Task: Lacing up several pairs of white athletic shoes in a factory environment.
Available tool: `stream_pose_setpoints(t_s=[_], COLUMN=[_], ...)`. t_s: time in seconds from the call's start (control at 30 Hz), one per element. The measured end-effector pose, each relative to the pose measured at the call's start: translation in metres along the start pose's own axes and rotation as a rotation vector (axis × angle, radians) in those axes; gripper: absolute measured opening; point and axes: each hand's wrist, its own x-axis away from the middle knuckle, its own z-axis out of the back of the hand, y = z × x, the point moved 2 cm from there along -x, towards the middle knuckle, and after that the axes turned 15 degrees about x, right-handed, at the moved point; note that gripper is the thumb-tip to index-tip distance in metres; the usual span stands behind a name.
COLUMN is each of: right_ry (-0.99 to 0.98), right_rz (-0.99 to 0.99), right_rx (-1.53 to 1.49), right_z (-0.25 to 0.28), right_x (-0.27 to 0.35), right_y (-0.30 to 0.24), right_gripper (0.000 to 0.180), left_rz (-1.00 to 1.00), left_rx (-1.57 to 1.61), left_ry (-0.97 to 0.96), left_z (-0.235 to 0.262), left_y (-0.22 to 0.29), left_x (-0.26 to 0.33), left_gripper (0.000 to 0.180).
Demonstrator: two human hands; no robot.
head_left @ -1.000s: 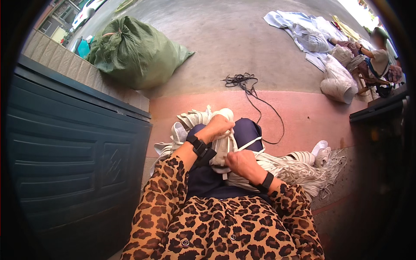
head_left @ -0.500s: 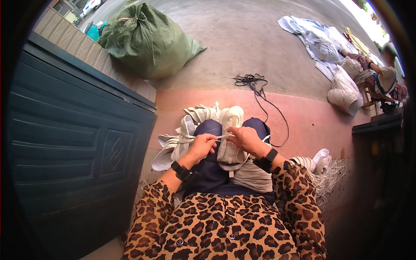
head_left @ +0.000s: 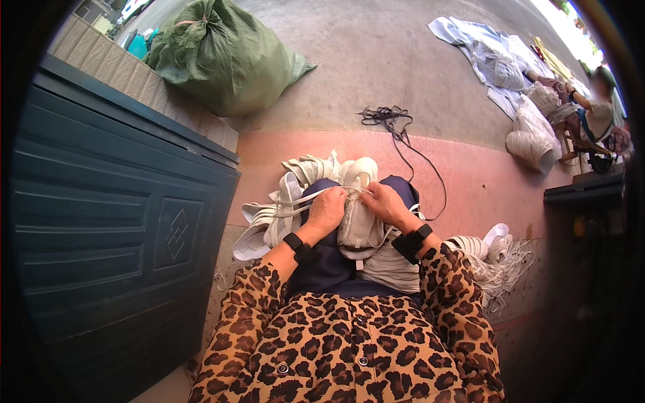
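Note:
A pale beige shoe (head_left: 358,227) lies on my lap between my knees, toe pointing away from me. My left hand (head_left: 327,209) grips a white shoelace (head_left: 289,203) that runs out to the left from the shoe. At the shoe's upper right side, my right hand (head_left: 384,201) pinches the lace against the eyelets. Both wrists carry black bands, and my sleeves are leopard print.
A pile of pale shoes (head_left: 282,208) sits on the pink pavement by my left knee. Loose white laces (head_left: 500,269) and more shoes lie to my right. A dark green door (head_left: 107,221) stands at left, a green sack (head_left: 222,57) beyond. A black cord (head_left: 396,127) trails ahead. Another person (head_left: 594,111) sits far right.
My hands have moved up to the top of the shoe and the lace is now drawn out taut to the left. The view has tilted slightly.

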Motion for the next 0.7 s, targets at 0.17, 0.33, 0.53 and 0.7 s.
stream_pose_setpoints(t_s=[0.17,0.33,0.53,0.7], right_ry=[-0.023,-0.030,-0.023,0.011], right_rz=[-0.011,-0.025,-0.065,-0.035], right_rx=[-0.043,-0.053,-0.046,-0.055], right_z=[0.000,-0.001,0.000,-0.003], right_x=[-0.002,-0.002,-0.001,0.001], right_y=[0.003,0.003,0.002,0.003], right_gripper=[0.032,0.033,0.034,0.033], left_rz=[-0.027,-0.063,-0.127,-0.221], left_rx=[-0.025,-0.055,-0.178,-0.398], left_ry=[-0.003,-0.038,-0.079,-0.182], left_z=[0.000,-0.002,0.001,-0.001], left_y=[0.007,0.012,0.016,0.028], left_x=[0.001,0.002,0.000,0.000], left_gripper=[0.014,0.013,0.012,0.012])
